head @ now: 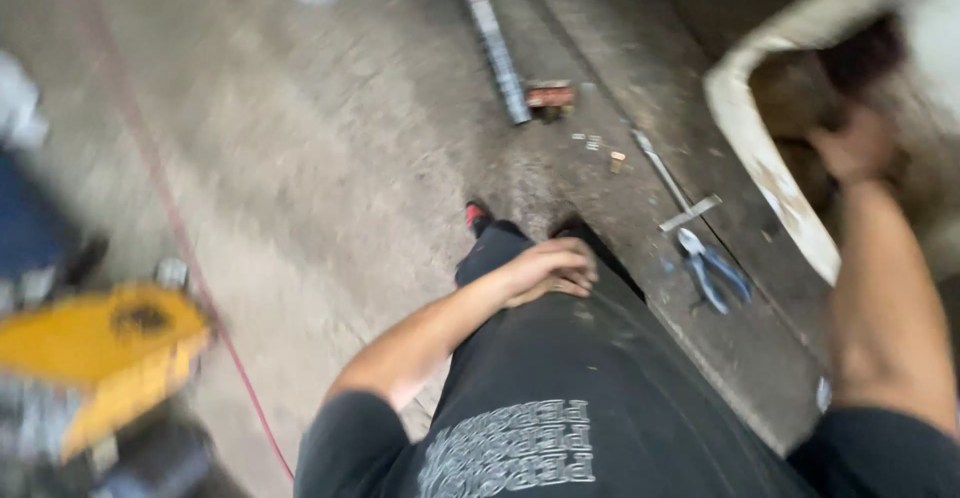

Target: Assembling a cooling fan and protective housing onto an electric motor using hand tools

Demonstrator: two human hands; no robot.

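Note:
The picture is blurred by motion. My left hand [548, 268] rests loosely curled on my dark trousers at the thigh and holds nothing. My right hand [852, 146] reaches up and right into the dark opening behind a white curved panel [762, 153]. Its fingers are hidden in the shadow there, so I cannot tell what they touch or hold. Blue-handled pliers [712, 270] lie on the concrete ledge below my right forearm. A long wrench [660, 168] and a small flat metal piece [690, 214] lie just beyond them.
A long grey metal bar [498, 53] lies on the concrete floor ahead, with a small red-brown block [550, 95] at its near end. A yellow machine [100, 358] stands at the left. A red cable [180, 228] runs across the floor. Small bits [592, 142] lie scattered.

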